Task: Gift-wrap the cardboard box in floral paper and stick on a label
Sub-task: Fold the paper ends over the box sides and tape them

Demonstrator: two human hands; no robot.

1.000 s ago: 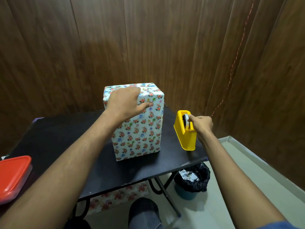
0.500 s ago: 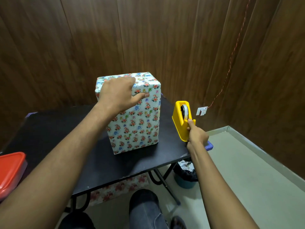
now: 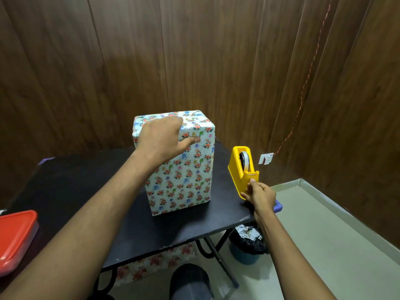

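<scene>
Wrapped box [image 3: 181, 169] under left hand [image 3: 161, 140]
</scene>
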